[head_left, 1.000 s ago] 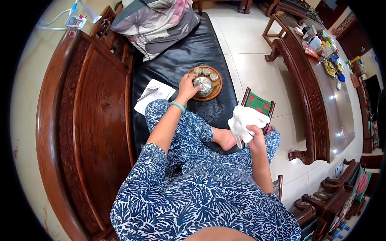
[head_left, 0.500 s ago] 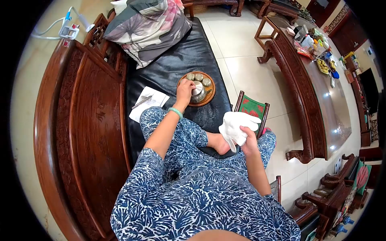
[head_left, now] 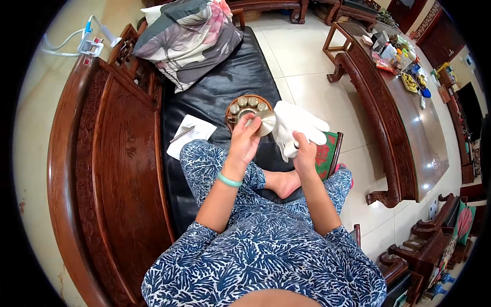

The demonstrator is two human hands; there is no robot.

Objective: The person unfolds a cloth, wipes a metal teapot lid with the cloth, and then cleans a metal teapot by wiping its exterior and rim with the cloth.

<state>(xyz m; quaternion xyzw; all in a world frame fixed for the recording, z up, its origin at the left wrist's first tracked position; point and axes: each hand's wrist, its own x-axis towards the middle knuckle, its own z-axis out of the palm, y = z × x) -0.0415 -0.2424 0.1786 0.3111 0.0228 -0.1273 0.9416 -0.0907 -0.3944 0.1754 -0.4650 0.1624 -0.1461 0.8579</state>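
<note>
1. From where I stand, the left hand (head_left: 244, 140) is pinching a round metal lid (head_left: 266, 123) by its near edge, thumb and fingers together on it.
2. The right hand (head_left: 304, 148) is closed on the lower part of a white cloth (head_left: 299, 120) shaped rather like a glove, with the thumb laid over the fabric.
3. So the lid sits just beyond the left fingertips, on the side towards the right hand, and the cloth rises past the right thumb. Lid and cloth meet edge to edge in my view; whether they touch I cannot tell.
4. Right behind the left hand is a round wooden tray (head_left: 228, 115), partly covered by that hand. Four small lidded jars (head_left: 242, 102) stand along its far side, and a metal pot (head_left: 244, 112) shows among them, mostly hidden.
5. The tray rests on the black padded surface (head_left: 220, 77), beyond the seated person's crossed leg.
6. To the left of the tray, on the same padding, lies white paper (head_left: 203, 130) with a pen (head_left: 182, 134) slanting across it.
7. Beside the right hand, lower down, there's a green-seated stool (head_left: 325, 158), partly behind the cloth.
</note>
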